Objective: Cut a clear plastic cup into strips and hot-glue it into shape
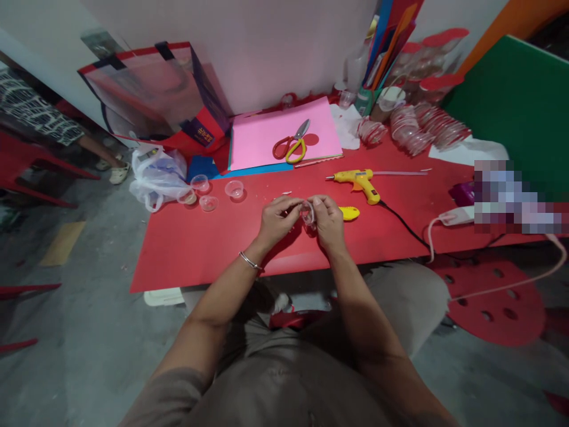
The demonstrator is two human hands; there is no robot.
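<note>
Between my two hands, just above the red table, is a small clear plastic cup [307, 214]. My left hand [279, 220] pinches it from the left, with a bracelet on that wrist. Fingers of my right hand [328, 220] wrap the cup's right side. A yellow cutter [350, 213] lies partly hidden beside my right hand. Farther back rests a yellow hot glue gun [355, 179] with a glue stick [400, 173] in its rear. More clear cups, among them one cup [235, 190], stand to the left.
Scissors [293, 145] lie on pink paper [258, 133]. A white plastic bag [157, 172] and a large tote bag [146, 89] sit at left. Stacked red-rimmed cups [409, 127] fill the back right. A power strip [457, 216] and cables lie at right. Another person's legs [95, 148] show far left.
</note>
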